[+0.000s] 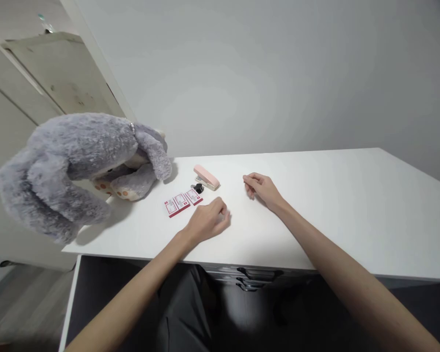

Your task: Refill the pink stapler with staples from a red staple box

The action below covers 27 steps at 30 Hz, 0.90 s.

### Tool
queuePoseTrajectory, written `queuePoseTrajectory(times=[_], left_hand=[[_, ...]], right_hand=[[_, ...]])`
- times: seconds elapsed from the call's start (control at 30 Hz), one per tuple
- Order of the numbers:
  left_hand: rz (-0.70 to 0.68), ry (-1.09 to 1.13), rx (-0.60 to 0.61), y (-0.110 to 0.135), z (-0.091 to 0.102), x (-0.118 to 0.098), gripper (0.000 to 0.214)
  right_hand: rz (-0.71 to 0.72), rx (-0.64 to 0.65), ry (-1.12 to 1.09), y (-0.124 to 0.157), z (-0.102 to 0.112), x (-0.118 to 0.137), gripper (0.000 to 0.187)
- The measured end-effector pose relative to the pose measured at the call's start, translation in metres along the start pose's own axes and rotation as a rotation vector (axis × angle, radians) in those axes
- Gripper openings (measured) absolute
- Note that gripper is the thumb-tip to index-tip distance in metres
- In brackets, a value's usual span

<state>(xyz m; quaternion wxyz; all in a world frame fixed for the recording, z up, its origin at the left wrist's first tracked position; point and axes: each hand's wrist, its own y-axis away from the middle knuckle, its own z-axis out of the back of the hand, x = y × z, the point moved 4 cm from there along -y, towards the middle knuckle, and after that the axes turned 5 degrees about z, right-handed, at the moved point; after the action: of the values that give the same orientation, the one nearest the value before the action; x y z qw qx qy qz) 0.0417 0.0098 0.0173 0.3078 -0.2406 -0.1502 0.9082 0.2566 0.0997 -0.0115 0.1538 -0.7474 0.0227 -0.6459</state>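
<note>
My left hand (pixel 209 219) rests on the white tabletop, its fingers curled in, with nothing visible in them. To its left lie 3 small flat red-and-white boxes (pixel 181 201), side by side in a slanted row; the print on them is too small to read. Behind them sits a small black item (pixel 198 187) with a metal-looking part, its kind unclear. It lies close to a pink stapler (pixel 207 176) with a pale base. Farther right, my right hand (pixel 261 189) is bent over the table, thumb and fingers drawn together, nothing showing between them.
A large grey plush toy (pixel 91 146) slumps over the left end of the white table (pixel 337 210). A pale wall (pixel 271 73) rises behind the table. Below the front edge are dark drawer handles (pixel 260 275) and my legs in dark trousers (pixel 185 313).
</note>
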Motion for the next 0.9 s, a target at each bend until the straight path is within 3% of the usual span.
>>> queuePoseTrajectory(times=[0.17,0.3,0.5,0.9], left_hand=[[-0.056,0.062,0.056,-0.040,-0.031,0.002,0.035],[-0.046,0.105,0.064,-0.060,-0.042,0.011,0.040],[0.019,0.204,0.017,-0.061,-0.038,0.016,0.041],[-0.050,0.121,0.014,-0.057,-0.043,0.013,0.036]], right_hand=[[0.025,-0.071,0.062,-0.002,0.007,-0.003,0.053],[0.074,-0.106,0.209,-0.002,0.010,-0.004,0.054],[0.089,-0.103,0.312,-0.002,0.008,-0.002,0.045],[0.045,-0.150,0.291,-0.001,0.010,-0.005,0.036]])
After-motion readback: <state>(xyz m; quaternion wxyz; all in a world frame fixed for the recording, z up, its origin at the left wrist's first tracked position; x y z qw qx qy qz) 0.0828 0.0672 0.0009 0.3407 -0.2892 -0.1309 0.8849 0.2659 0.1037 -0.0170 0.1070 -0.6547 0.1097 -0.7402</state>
